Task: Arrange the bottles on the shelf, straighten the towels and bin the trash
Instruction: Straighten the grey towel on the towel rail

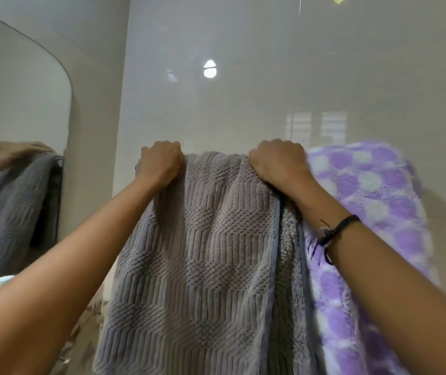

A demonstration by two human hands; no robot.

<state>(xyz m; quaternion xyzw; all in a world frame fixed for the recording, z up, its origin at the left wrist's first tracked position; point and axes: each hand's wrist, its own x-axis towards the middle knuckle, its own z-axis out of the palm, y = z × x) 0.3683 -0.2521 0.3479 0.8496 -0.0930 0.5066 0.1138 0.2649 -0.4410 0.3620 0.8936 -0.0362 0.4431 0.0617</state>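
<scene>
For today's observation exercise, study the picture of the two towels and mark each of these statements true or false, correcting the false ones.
1. Both hands grip the top edge of the grey towel. True: the left hand and the right hand are curled over it.
2. The purple spotted towel hangs to the left of the grey one. False: it hangs to its right.
3. A mirror is on the wall at the left. True.
4. The right wrist is bare. False: it wears a dark cord bracelet.
5. The grey towel is smooth and plain. False: it has a ribbed, woven pattern.
</scene>
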